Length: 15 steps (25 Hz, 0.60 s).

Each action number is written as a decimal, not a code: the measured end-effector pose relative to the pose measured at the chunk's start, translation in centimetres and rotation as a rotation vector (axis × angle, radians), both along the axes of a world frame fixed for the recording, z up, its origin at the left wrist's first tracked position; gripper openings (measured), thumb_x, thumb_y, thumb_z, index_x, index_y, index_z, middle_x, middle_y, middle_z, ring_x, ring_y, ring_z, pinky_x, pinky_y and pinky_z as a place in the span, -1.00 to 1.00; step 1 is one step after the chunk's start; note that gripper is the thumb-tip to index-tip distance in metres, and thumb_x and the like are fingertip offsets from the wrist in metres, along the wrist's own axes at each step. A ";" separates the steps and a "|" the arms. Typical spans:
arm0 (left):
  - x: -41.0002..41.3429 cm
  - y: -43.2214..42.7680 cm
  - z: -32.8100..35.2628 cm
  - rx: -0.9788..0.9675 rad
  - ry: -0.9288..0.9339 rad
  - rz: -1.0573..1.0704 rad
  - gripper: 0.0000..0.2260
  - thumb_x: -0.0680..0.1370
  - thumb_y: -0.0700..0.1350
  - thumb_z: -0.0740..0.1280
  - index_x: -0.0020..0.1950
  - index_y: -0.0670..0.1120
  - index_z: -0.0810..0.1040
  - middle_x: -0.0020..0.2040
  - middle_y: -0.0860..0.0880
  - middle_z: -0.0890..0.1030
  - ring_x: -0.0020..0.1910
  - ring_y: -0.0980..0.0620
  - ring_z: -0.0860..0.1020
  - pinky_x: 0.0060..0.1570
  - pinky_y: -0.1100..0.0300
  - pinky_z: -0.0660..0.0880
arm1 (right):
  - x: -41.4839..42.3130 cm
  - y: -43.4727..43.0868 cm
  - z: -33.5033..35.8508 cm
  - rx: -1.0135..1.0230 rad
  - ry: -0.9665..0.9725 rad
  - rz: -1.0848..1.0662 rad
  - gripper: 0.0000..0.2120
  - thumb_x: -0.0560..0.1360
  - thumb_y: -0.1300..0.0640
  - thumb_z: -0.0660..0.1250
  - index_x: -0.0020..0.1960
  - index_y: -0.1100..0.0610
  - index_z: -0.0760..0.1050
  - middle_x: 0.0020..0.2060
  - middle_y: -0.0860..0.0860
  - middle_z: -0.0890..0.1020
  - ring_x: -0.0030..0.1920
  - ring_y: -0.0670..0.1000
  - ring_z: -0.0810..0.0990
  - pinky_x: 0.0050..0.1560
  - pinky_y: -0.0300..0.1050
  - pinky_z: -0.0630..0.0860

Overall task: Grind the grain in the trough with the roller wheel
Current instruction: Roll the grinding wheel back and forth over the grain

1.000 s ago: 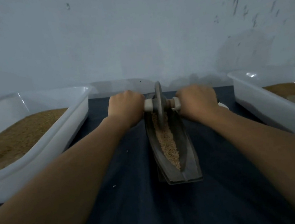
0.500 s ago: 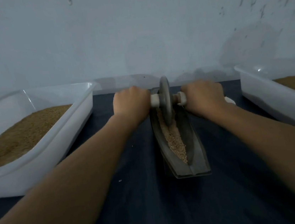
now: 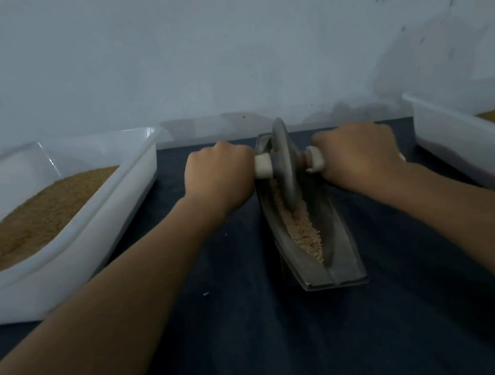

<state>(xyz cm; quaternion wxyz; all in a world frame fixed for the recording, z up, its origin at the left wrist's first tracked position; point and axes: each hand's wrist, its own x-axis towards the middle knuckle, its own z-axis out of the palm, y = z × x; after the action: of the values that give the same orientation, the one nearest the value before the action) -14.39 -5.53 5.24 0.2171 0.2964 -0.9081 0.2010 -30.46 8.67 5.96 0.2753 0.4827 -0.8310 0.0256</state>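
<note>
A person's two bare arms reach forward over a tabletop (image 3: pixel 259 341) covered in dark blue cloth. The left hand (image 3: pixel 218 175) and right hand (image 3: pixel 357 155) are each closed in a fist round one end of the pale cross-handle (image 3: pixel 264 166) that runs through a grey roller wheel (image 3: pixel 284 164). The wheel stands on its edge in the far end of a long, boat-shaped grey trough (image 3: pixel 339 238), which lies a little right of the tabletop's centre, its length running from the far edge toward the near edge. The grinding stroke appears to be under way, with the wheel at its far reach; the next move calls for drawing it back toward the near end with even downward pressure from both hands, so it does not tip in the groove. The grain (image 3: pixel 305 233) is a pale tan strip along the groove, coarse, with separate kernels showing, so much grinding seems left. White tubs of brown grain sit along the left (image 3: pixel 133 182) and right (image 3: pixel 452 137) edges
</note>
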 end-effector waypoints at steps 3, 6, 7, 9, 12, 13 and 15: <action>-1.1 -1.0 0.9 0.128 -0.049 0.043 -0.87 0.53 -0.11 0.30 0.04 -0.01 0.58 -0.14 -0.06 0.53 -0.16 -0.15 0.56 -0.24 0.05 0.36 | -0.1 -2.3 1.6 0.094 -0.064 0.003 -0.93 0.50 0.02 0.41 -0.08 -0.01 0.54 -0.14 0.06 0.60 -0.15 0.13 0.58 -0.25 -0.10 0.38; 1.6 0.4 -0.1 0.002 -0.023 -0.057 -0.95 0.44 -0.08 0.37 -0.12 0.02 0.55 -0.35 0.04 0.31 -0.45 0.00 0.29 -0.43 0.14 0.22 | 0.1 1.4 0.7 0.086 -0.006 0.070 -0.79 0.42 -0.03 0.42 -0.25 -0.08 0.39 -0.36 -0.12 0.43 -0.41 -0.05 0.35 -0.43 -0.21 0.15; 2.7 1.3 -0.5 -0.087 -0.011 -0.130 -0.87 0.34 -0.08 0.43 -0.24 0.01 0.48 -0.41 0.06 0.21 -0.52 0.04 0.15 -0.49 0.21 0.10 | 0.7 3.4 -0.2 0.020 0.071 0.107 -0.75 0.35 -0.06 0.42 -0.31 -0.07 0.34 -0.43 -0.16 0.30 -0.47 -0.15 0.19 -0.46 -0.27 0.03; 4.1 2.4 0.2 -0.209 0.011 -0.224 -0.65 0.16 -0.12 0.48 -0.35 0.02 0.28 -0.46 0.08 0.04 -0.55 0.08 -0.04 -0.45 0.34 -0.05 | 1.7 5.9 -1.3 -0.087 0.150 0.188 -0.71 0.22 -0.09 0.43 -0.39 -0.07 0.31 -0.47 -0.20 0.07 -0.45 -0.25 -0.04 -0.42 -0.36 -0.13; 2.6 1.9 0.2 -0.179 -0.068 -0.107 -0.77 0.25 -0.12 0.45 -0.32 -0.01 0.38 -0.45 0.05 0.11 -0.56 0.04 0.05 -0.49 0.27 0.01 | 0.8 4.4 -1.6 -0.025 0.063 0.091 -0.67 0.32 -0.05 0.46 -0.35 -0.05 0.29 -0.45 -0.17 0.20 -0.48 -0.17 0.13 -0.45 -0.29 0.03; 1.3 1.2 0.3 -0.128 -0.086 -0.072 -0.90 0.37 -0.12 0.41 -0.22 -0.02 0.49 -0.41 0.03 0.26 -0.53 -0.02 0.25 -0.49 0.20 0.15 | 0.4 2.7 -1.4 -0.023 -0.006 0.040 -0.70 0.41 -0.04 0.43 -0.29 -0.04 0.30 -0.41 -0.14 0.30 -0.45 -0.07 0.28 -0.42 -0.21 0.16; -0.6 -0.4 1.4 0.019 -0.126 0.006 -0.90 0.53 -0.11 0.31 0.02 -0.02 0.58 -0.18 -0.06 0.53 -0.22 -0.14 0.56 -0.32 0.05 0.41 | -0.2 -0.6 -0.2 -0.016 -0.070 0.006 -0.85 0.51 0.01 0.38 -0.15 -0.04 0.42 -0.26 -0.03 0.49 -0.25 0.08 0.47 -0.28 -0.07 0.36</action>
<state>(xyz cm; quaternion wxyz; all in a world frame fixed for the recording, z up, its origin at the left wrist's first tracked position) -14.99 -5.98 6.60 0.1558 0.2877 -0.9211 0.2111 -30.68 8.08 5.76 0.2498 0.4818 -0.8384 0.0500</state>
